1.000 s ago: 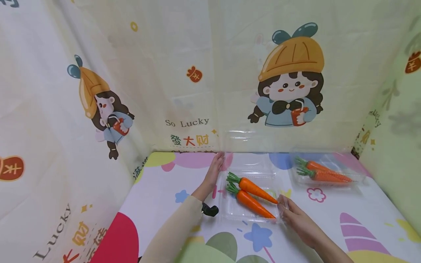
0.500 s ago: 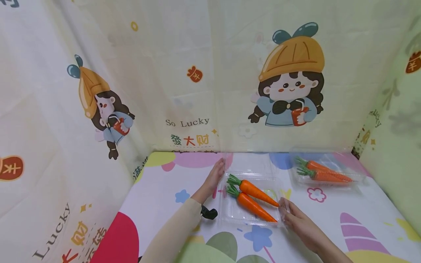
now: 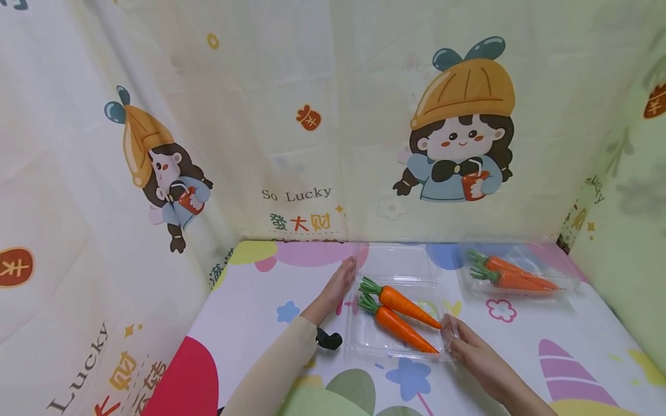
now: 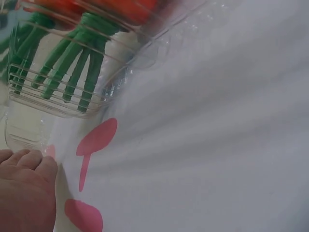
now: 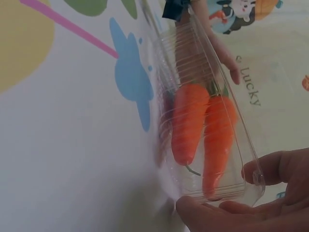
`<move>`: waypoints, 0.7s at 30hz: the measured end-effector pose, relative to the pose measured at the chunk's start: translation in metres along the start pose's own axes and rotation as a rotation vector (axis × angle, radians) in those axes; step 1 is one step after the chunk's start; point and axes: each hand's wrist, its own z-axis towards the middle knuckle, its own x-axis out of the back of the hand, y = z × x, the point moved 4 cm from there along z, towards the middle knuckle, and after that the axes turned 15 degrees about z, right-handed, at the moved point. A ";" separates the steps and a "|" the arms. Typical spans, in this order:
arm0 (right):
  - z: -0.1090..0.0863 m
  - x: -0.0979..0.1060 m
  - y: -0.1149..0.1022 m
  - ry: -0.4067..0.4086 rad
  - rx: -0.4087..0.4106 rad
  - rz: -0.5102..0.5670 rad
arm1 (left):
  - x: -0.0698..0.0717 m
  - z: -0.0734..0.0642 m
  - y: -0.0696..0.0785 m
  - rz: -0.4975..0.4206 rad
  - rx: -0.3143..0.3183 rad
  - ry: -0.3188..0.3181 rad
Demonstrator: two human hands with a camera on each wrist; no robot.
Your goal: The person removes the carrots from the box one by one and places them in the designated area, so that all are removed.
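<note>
A clear plastic clamshell box (image 3: 374, 350) lies on the table, its hinged lid (image 3: 393, 263) leaning away at the back. Two orange toy-like carrots with green tops, the upper carrot (image 3: 408, 305) and the lower carrot (image 3: 403, 329), lie slantwise in it. My right hand (image 3: 473, 353) grips the box's right side, thumb and fingers on opposite faces of the wall in the right wrist view. My left hand (image 3: 333, 292) has its fingers extended beside the lid's left edge; whether they touch it is hard to tell. In the left wrist view the fingers (image 4: 41, 162) look straight.
A second clear box (image 3: 569, 284), closed, holds two more carrots (image 3: 520, 280) at the back right. Printed cloth walls (image 3: 250, 115) stand behind and at both sides. A patterned cloth (image 3: 250, 335) covers the table.
The lid has dropped backward from in front of the rear wall to a lower tilt. The box with its carrots has shifted slightly nearer, along with my right hand. My left hand came down slightly.
</note>
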 end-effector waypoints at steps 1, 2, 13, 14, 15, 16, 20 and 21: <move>0.000 0.000 -0.001 0.002 0.006 -0.011 | 0.000 0.000 0.000 -0.004 0.002 0.000; -0.001 -0.001 -0.002 0.010 0.010 -0.029 | 0.000 0.000 0.000 -0.011 0.002 0.001; -0.003 -0.001 -0.022 0.148 0.223 -0.325 | 0.002 -0.011 0.005 0.025 0.039 0.066; -0.004 -0.002 -0.025 0.169 0.275 -0.389 | 0.003 -0.013 0.005 0.041 0.046 0.075; -0.005 -0.002 -0.028 0.192 0.330 -0.453 | 0.003 -0.015 0.005 0.058 0.054 0.080; -0.006 -0.003 -0.031 0.215 0.386 -0.509 | 0.004 -0.017 0.005 0.067 0.059 0.083; -0.010 -0.008 -0.044 0.275 0.570 -0.660 | 0.006 -0.025 0.001 0.102 0.087 0.087; -0.010 -0.010 -0.047 0.282 0.596 -0.681 | 0.006 -0.028 0.001 0.105 0.092 0.085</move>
